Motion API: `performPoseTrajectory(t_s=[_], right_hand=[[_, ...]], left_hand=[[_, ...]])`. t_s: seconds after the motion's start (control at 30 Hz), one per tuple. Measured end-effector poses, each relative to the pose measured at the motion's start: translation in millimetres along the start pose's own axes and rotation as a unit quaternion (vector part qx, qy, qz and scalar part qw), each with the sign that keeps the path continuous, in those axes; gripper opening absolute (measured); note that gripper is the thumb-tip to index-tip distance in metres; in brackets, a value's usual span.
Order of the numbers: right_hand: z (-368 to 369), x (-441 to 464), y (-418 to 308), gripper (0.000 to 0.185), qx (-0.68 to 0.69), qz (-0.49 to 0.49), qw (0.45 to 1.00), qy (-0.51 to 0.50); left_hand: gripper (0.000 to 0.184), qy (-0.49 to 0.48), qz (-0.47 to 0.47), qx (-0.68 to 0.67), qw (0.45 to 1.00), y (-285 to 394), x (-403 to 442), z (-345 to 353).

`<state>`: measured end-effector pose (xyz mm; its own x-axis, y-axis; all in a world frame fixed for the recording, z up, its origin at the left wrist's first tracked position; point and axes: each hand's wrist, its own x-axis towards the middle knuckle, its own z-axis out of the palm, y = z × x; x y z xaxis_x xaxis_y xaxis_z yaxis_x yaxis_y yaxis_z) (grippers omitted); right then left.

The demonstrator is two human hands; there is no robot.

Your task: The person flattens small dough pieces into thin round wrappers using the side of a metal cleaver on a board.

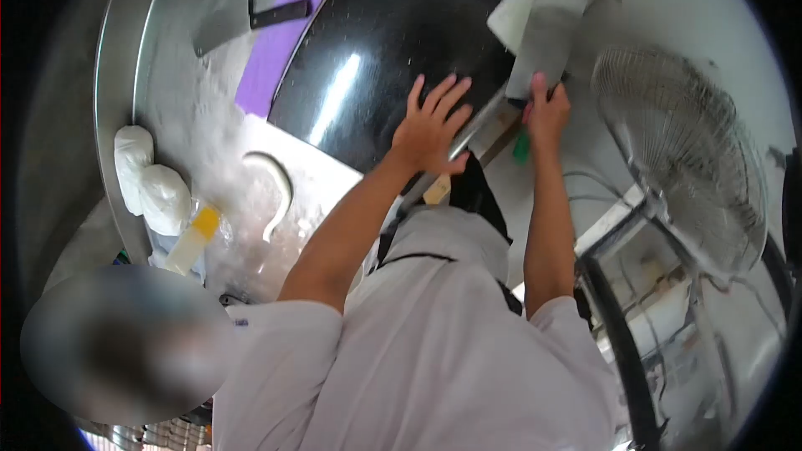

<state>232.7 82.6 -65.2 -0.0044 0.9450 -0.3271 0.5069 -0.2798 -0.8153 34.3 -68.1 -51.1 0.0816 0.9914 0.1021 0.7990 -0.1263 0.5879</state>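
My right hand [547, 113] grips a cleaver [547, 29] with a broad rectangular metal blade, held at the right edge of a glossy black work surface [393, 33]. Behind the blade shows a white flat piece [511, 17], partly hidden; I cannot tell whether they touch. My left hand [430, 125] is spread over the near right part of the black surface, palm down, with nothing in it. A second cleaver [280, 14] with a black handle lies across a purple strip [292, 25] at the far left. A curved white strip [280, 192] rests on the pale, dusty worktop.
White bags [159, 192] and a yellow-capped bottle [192, 238] stand at the worktop's left side. A large wire-caged fan [681, 159] is close by on the right, on a dark frame. Another person [125, 342], blurred, is at lower left. A green object [522, 148] shows below my right hand.
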Motion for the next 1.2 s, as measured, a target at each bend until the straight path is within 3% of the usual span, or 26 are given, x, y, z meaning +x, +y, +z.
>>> performPoseTrajectory(t_s=[0.17,0.27,0.3,0.33,0.4,0.47,0.5,0.53,0.6,0.63,0.67,0.73,0.77,0.8,0.83,0.87,0.9,0.93,1.03,1.1,1.2], right_hand=[[-28,-103,-32,0.046,0.074,0.015,0.997,0.026],[-42,-177,21,0.047,0.002,0.028,0.998,0.048],[-47,-202,37,0.047,-0.011,0.042,0.998,0.054],[-49,-226,54,0.046,-0.012,0.052,0.996,0.068],[-51,-270,89,0.045,-0.013,0.066,0.994,0.088],[-51,-292,113,0.041,0.026,0.103,0.991,0.084],[-56,-300,107,0.044,0.038,0.154,0.986,0.054],[-58,-302,104,0.044,0.043,0.155,0.985,0.059],[-56,-297,101,0.045,-0.183,0.009,0.98,0.073],[-55,-303,82,0.047,-0.148,0.047,0.988,-0.003],[-52,-280,61,0.051,-0.109,0.061,0.99,-0.068],[-28,-249,56,0.055,-0.033,-0.06,0.986,-0.151],[-14,-235,51,0.056,-0.062,-0.042,0.972,-0.224],[-4,-212,43,0.057,-0.094,-0.036,0.95,-0.294],[5,-198,39,0.057,-0.09,-0.043,0.948,-0.303],[16,-194,38,0.056,-0.18,-0.105,0.932,-0.298],[23,-189,37,0.055,-0.267,-0.167,0.905,-0.285],[19,-175,28,0.055,-0.26,-0.172,0.906,-0.285],[6,-175,13,0.061,-0.221,-0.139,0.926,-0.272],[6,-175,8,0.066,-0.269,-0.095,0.923,-0.258],[12,-160,12,0.071,-0.253,-0.131,0.928,-0.239]], left_hand=[[0.068,0.059,0.042,-0.016,0.997,-1,-4,1],[0.057,0.311,-0.046,-0.134,0.94,-32,19,7],[0.057,0.335,-0.05,-0.153,0.928,-44,33,-3],[0.053,0.31,-0.114,-0.279,0.902,-36,44,-21],[0.063,0.283,-0.133,-0.173,0.934,-20,52,-28],[0.076,0.245,-0.048,0.039,0.968,6,10,-8],[0.085,0.104,-0.019,0.148,0.983,-2,-27,7],[0.085,0.103,-0.012,0.149,0.983,-5,-27,6],[0.08,0.244,-0.067,0.022,0.967,-12,-13,7],[0.072,0.265,-0.1,-0.07,0.957,-20,-5,-5],[0.072,0.268,-0.092,-0.064,0.957,-27,0,-12],[0.064,0.407,-0.204,-0.27,0.848,-34,14,-18],[0.062,0.337,-0.162,-0.126,0.919,-15,3,-32],[0.075,0.271,-0.044,-0.062,0.959,-4,-12,-25],[0.084,0.045,-0.005,0.109,0.993,8,-38,-22],[0.097,-0.104,0.051,0.17,0.979,-4,-65,-4],[0.099,-0.073,0.004,0.173,0.982,-3,-74,0],[0.102,-0.034,-0.036,0.176,0.983,-1,-63,4],[0.107,-0.093,-0.019,0.255,0.962,1,-37,0],[0.109,-0.106,-0.005,0.245,0.964,-3,-25,-2],[0.114,-0.095,0.013,0.23,0.968,-16,-6,-2]])
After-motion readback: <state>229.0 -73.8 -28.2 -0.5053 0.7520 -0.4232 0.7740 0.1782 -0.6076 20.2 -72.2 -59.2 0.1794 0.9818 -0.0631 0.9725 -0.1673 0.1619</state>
